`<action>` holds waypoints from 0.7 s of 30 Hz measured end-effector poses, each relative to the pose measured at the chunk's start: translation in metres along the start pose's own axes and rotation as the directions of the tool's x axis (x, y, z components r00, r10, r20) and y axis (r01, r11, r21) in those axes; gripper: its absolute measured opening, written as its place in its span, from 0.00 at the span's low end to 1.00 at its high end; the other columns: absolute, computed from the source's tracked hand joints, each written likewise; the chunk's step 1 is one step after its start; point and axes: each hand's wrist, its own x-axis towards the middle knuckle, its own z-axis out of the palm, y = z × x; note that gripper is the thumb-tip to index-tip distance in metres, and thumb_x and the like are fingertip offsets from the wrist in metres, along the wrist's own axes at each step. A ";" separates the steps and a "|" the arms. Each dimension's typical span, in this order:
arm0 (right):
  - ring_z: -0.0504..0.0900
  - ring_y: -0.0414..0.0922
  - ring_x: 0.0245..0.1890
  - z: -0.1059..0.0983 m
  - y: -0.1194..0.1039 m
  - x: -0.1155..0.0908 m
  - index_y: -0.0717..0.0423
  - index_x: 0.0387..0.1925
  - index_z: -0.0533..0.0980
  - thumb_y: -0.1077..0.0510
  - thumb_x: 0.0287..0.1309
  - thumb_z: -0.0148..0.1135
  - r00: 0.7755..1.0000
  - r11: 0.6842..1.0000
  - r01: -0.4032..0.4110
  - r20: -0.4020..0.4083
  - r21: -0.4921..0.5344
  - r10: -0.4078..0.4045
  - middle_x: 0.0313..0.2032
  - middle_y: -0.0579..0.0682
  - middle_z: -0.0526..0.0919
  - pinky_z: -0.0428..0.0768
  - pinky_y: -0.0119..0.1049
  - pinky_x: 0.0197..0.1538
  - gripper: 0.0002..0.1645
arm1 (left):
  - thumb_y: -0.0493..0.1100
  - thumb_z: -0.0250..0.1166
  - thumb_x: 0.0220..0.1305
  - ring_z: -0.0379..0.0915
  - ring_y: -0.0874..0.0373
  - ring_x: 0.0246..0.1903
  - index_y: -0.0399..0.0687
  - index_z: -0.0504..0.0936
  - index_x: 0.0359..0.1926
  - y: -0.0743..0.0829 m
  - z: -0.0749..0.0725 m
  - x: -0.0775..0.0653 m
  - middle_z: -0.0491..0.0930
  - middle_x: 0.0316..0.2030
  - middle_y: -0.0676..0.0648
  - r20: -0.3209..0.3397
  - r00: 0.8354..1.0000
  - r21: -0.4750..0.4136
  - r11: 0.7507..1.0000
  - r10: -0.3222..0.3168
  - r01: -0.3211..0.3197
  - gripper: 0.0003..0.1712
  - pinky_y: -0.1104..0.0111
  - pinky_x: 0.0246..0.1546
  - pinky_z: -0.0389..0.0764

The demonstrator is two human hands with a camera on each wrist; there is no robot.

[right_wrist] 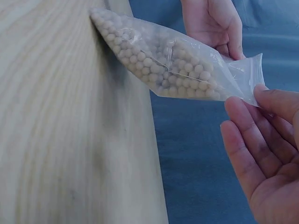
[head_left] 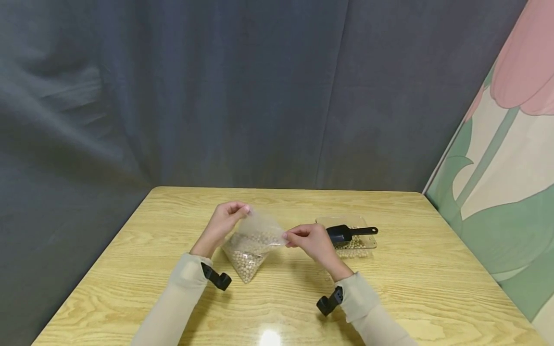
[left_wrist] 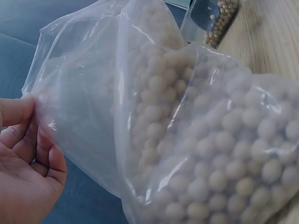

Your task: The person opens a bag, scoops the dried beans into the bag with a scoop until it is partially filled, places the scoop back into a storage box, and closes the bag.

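Note:
A clear zip bag (head_left: 247, 262) partly filled with small round beige balls stands tilted on the table, one lower corner touching the wood. My left hand (head_left: 222, 222) pinches its upper left corner between thumb and fingers. At the opposite upper corner, my right hand (head_left: 312, 241) pinches the plastic with thumb and index finger. The balls (left_wrist: 233, 154) lie in the lower part of the bag, and the top part between the hands is stretched flat. In the right wrist view the bag (right_wrist: 159, 60) has its mouth edge drawn between both hands.
Beyond my right hand stands a clear plastic container (head_left: 371, 242) with more beige balls in it. A black scoop (head_left: 342, 234) lies across it, handle pointing right. The wooden table (head_left: 130, 269) ends at a dark curtain (head_left: 242, 96).

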 end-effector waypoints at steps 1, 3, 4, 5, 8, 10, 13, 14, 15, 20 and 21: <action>0.87 0.52 0.35 -0.002 -0.001 0.001 0.54 0.37 0.86 0.53 0.58 0.65 1.000 1.000 0.003 -0.006 -0.010 -0.003 0.31 0.51 0.88 0.79 0.50 0.52 0.10 | 0.42 0.59 0.68 0.76 0.65 0.37 0.32 0.82 0.42 0.001 0.000 0.000 0.82 0.31 0.56 -0.004 1.000 -0.002 1.000 -0.001 0.001 0.14 0.63 0.49 0.76; 0.87 0.51 0.35 -0.006 -0.002 0.002 0.53 0.37 0.86 0.52 0.58 0.66 1.000 1.000 0.002 -0.018 -0.017 -0.002 0.31 0.50 0.88 0.78 0.52 0.52 0.11 | 0.42 0.60 0.67 0.77 0.65 0.37 0.32 0.82 0.42 0.003 0.000 -0.001 0.83 0.31 0.56 -0.008 1.000 -0.011 1.000 0.001 -0.001 0.15 0.64 0.48 0.76; 0.87 0.49 0.34 -0.008 -0.003 0.003 0.53 0.37 0.86 0.52 0.58 0.66 1.000 1.000 0.000 -0.025 -0.022 0.000 0.30 0.50 0.88 0.79 0.50 0.51 0.11 | 0.43 0.60 0.67 0.77 0.65 0.36 0.33 0.82 0.42 0.004 0.001 -0.002 0.83 0.31 0.56 -0.009 1.000 -0.013 1.000 0.000 -0.001 0.15 0.65 0.47 0.76; 0.87 0.48 0.34 -0.010 -0.003 0.003 0.52 0.37 0.86 0.51 0.58 0.66 0.999 1.000 -0.002 -0.032 -0.025 0.001 0.30 0.50 0.88 0.79 0.49 0.50 0.11 | 0.43 0.60 0.67 0.77 0.65 0.36 0.33 0.82 0.43 0.005 0.001 -0.002 0.83 0.32 0.56 -0.009 1.000 -0.016 1.000 0.004 -0.004 0.15 0.65 0.47 0.76; 0.86 0.46 0.33 -0.016 -0.006 0.005 0.52 0.37 0.86 0.51 0.58 0.66 0.999 1.000 -0.005 -0.046 -0.030 0.003 0.30 0.49 0.88 0.81 0.44 0.41 0.11 | 0.43 0.61 0.67 0.78 0.64 0.36 0.33 0.83 0.43 0.007 0.002 -0.003 0.84 0.33 0.56 -0.010 1.000 -0.043 0.999 0.011 -0.011 0.15 0.66 0.46 0.77; 0.86 0.45 0.32 -0.020 -0.008 0.006 0.52 0.37 0.86 0.51 0.58 0.66 0.999 0.999 -0.002 -0.051 -0.044 0.000 0.30 0.49 0.88 0.81 0.41 0.41 0.11 | 0.43 0.61 0.67 0.78 0.64 0.37 0.34 0.83 0.44 0.009 0.003 -0.004 0.84 0.33 0.56 -0.002 1.000 -0.057 0.998 0.019 -0.019 0.15 0.67 0.45 0.77; 0.86 0.46 0.33 -0.026 -0.012 0.007 0.52 0.37 0.86 0.50 0.58 0.66 0.999 0.998 0.004 -0.052 -0.061 -0.008 0.30 0.49 0.88 0.81 0.42 0.44 0.11 | 0.44 0.61 0.66 0.79 0.64 0.38 0.35 0.84 0.44 0.011 0.005 -0.005 0.85 0.34 0.57 0.010 1.000 -0.073 0.997 0.021 -0.021 0.16 0.68 0.45 0.78; 0.86 0.47 0.34 -0.028 -0.013 0.007 0.52 0.38 0.86 0.50 0.58 0.66 0.999 0.998 0.008 -0.051 -0.066 -0.012 0.30 0.49 0.88 0.81 0.43 0.45 0.12 | 0.45 0.61 0.66 0.79 0.64 0.38 0.35 0.84 0.44 0.012 0.005 -0.006 0.85 0.34 0.57 0.012 1.000 -0.073 0.997 0.023 -0.023 0.16 0.68 0.45 0.78; 0.86 0.48 0.34 -0.030 -0.014 0.007 0.52 0.38 0.86 0.50 0.58 0.66 0.999 0.997 0.011 -0.051 -0.072 -0.015 0.30 0.49 0.88 0.81 0.44 0.46 0.12 | 0.45 0.61 0.66 0.79 0.64 0.38 0.35 0.84 0.44 0.013 0.006 -0.006 0.85 0.34 0.58 0.012 1.000 -0.074 0.997 0.024 -0.023 0.16 0.68 0.44 0.78; 0.85 0.44 0.33 -0.039 -0.018 0.008 0.52 0.39 0.86 0.49 0.58 0.65 0.998 0.994 0.030 -0.042 -0.101 -0.035 0.31 0.49 0.88 0.81 0.44 0.45 0.13 | 0.43 0.62 0.66 0.78 0.64 0.34 0.34 0.84 0.45 0.018 0.008 -0.008 0.84 0.31 0.59 0.004 1.000 -0.079 0.997 0.027 -0.027 0.16 0.67 0.44 0.78; 0.85 0.42 0.32 -0.041 -0.019 0.009 0.52 0.39 0.86 0.49 0.58 0.65 0.998 0.994 0.033 -0.040 -0.108 -0.038 0.31 0.49 0.88 0.81 0.45 0.45 0.14 | 0.43 0.62 0.66 0.77 0.64 0.33 0.33 0.83 0.45 0.019 0.009 -0.009 0.84 0.30 0.59 0.005 1.000 -0.079 0.996 0.031 -0.031 0.16 0.67 0.44 0.78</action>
